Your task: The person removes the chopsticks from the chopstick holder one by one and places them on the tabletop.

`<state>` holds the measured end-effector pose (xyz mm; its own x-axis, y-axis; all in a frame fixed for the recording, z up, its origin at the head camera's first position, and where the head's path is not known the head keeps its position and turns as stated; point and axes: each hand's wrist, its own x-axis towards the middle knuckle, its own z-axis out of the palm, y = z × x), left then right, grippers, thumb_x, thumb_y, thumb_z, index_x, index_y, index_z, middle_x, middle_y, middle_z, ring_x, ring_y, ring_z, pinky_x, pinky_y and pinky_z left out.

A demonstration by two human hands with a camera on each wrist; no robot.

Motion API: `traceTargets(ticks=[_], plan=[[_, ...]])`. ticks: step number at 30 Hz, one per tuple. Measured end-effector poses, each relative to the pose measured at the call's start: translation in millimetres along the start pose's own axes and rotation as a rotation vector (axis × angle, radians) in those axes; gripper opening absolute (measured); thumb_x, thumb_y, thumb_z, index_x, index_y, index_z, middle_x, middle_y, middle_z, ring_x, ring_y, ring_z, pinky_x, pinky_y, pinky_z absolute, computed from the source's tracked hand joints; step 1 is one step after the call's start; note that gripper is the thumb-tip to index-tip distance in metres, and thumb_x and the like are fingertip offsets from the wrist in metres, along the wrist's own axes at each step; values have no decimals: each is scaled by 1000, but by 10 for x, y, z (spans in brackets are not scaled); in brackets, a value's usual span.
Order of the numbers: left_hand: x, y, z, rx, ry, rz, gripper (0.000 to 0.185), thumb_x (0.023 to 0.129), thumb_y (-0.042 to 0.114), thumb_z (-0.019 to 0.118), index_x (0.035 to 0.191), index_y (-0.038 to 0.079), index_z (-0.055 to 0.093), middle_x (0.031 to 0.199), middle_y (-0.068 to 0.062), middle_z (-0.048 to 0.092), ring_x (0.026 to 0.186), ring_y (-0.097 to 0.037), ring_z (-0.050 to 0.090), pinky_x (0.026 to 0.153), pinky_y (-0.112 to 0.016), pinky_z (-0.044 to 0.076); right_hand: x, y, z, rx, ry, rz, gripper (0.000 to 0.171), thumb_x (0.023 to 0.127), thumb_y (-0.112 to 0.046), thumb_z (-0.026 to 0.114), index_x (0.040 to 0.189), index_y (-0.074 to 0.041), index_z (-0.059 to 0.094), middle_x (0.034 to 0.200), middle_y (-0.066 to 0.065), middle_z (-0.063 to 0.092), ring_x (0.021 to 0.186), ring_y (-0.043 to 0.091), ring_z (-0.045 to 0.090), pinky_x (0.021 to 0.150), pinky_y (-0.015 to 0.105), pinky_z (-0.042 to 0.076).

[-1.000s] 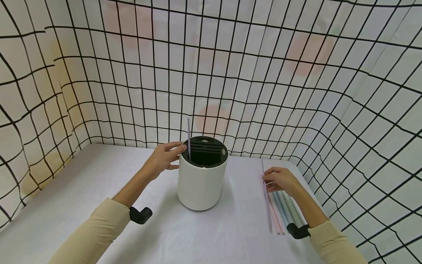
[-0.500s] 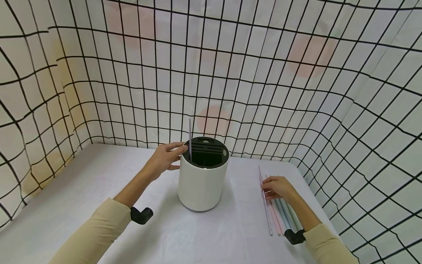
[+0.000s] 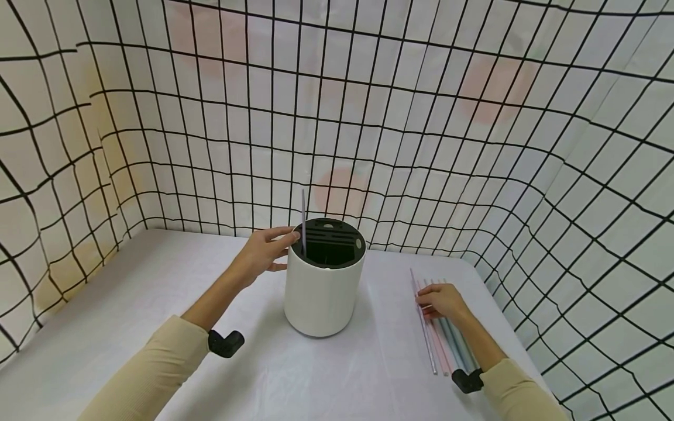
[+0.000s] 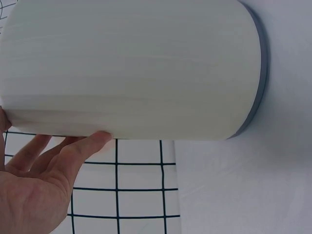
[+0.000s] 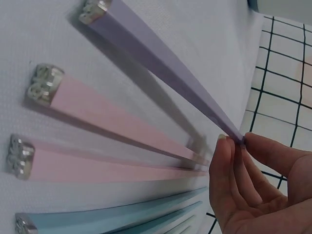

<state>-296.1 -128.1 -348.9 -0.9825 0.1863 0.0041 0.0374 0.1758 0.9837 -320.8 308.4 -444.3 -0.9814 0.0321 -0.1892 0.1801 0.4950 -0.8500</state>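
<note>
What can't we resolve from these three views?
- Inside of the white holder: head view shows only dark slots; the standing chopstick's lower end is hidden by the rim.
- Lilac chopstick tip: right wrist view, covered by right hand.
- Left hand: cut off by the frame edge.

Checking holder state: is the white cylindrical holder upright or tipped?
Upright. The white cylindrical holder stands on its base on the table, dark slotted top facing up, one lilac chopstick standing in it.
</note>
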Motion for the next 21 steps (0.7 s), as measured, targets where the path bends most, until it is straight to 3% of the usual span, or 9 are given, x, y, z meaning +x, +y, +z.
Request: traceTargets(ticks=[12,21], plan=[[6,-3,9,3,-3,1,64,100,42,63,153,11,46,148,-12,57,135,-34,56,94,-45,60,-20,60,48,-78,49,1,23,91,-5,70,107,12,68,75,10,69,57,13,64,54,29,61],[1,-12,2,5,0,6,63,100,43,64,152,11,47,147,-12,58,134,-34,57,93,-45,60,-12,107,65,-70,71,-7,20,89,-3,70,103,12,69,71,9,68,56,14,64,53,29,60]])
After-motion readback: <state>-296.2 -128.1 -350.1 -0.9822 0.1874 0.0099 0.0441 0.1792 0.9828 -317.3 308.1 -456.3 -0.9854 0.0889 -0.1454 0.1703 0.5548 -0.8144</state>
